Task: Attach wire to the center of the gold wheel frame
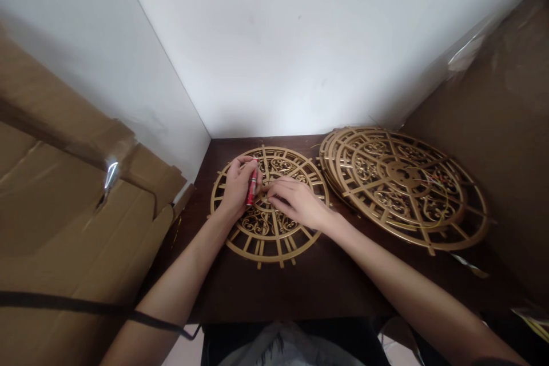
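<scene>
A round gold openwork clock face with Roman numerals lies flat on the dark brown table. Over its left half, my left hand is closed round a red pen-like tube, which is held nearly upright in the view. My right hand rests over the centre of the clock face, its fingers drawn together near the hub and close to the tube. Whatever lies between the right fingertips is too small to make out.
Several similar gold clock faces are stacked at the right, with thin yellow strands on top. Cardboard stands at the left, a brown sheet at the right. A black cable crosses the lower left, and a white wall rises behind.
</scene>
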